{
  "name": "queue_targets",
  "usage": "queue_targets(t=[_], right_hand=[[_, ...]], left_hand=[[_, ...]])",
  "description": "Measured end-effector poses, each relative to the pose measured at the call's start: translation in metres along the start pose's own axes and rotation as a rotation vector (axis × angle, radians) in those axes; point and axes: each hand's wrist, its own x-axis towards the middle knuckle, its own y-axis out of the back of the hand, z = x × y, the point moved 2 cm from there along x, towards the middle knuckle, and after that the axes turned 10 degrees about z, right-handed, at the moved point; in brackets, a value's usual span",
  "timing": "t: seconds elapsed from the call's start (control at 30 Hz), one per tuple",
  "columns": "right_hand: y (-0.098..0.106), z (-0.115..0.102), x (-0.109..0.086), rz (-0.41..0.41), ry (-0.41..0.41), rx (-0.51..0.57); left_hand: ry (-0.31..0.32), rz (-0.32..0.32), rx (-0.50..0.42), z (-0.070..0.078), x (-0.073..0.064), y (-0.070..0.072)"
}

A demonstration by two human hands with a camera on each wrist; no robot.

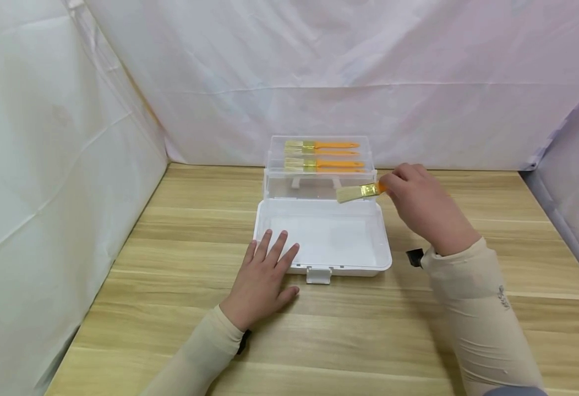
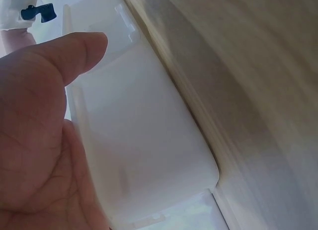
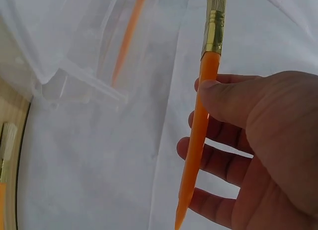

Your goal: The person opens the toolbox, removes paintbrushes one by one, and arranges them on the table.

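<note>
Orange-handled brush (image 1: 361, 192) held up near back right corner of white box (image 1: 326, 236), toward counter's (image 1: 349, 341) back edge. Right hand (image 1: 425, 206) pinches handle (image 3: 198, 128), thumb against fingers. Left hand (image 1: 263, 275) at box's front left corner, fingers straight and apart. Brush probably light; handle looks stiff, smooth, perhaps slippery; bristles (image 1: 349, 193) likely soft, easily splayed. Best grip: handle just behind metal band (image 3: 213, 32).

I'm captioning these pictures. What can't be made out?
Head: most of the held brush's handle, behind the right hand.
Right wrist: that brush's bristle tips, cut off by the top edge.
Left wrist: four fingertips of the left hand, behind the white box.
Head: details of the dark sleeve mark, too small.
</note>
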Motion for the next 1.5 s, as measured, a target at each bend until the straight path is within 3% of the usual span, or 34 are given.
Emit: queue_targets(t=[0.2, 0.5, 0.77, 1.3, 1.5], right_hand=[[0.002, 0.021, -0.007, 0.015, -0.038, 0.006], [0.002, 0.054, -0.021, -0.067, -0.161, -0.019], [-0.014, 0.076, -0.035, -0.133, -0.187, -0.054], [-0.051, 0.115, -0.056, -0.364, -0.312, -0.037], [-0.058, 0.125, -0.059, -0.383, -0.276, -0.064]], left_hand=[[0.006, 0.0, -0.006, 0.0, -0.001, 0.001], [0.003, 0.002, -0.001, 0.0, 0.0, 0.002], [0.006, -0.006, -0.005, 0.0, 0.0, 0.003], [0.002, -0.014, -0.007, 0.0, 0.0, 0.004], [-0.005, -0.009, -0.021, 0.0, 0.0, 0.004]])
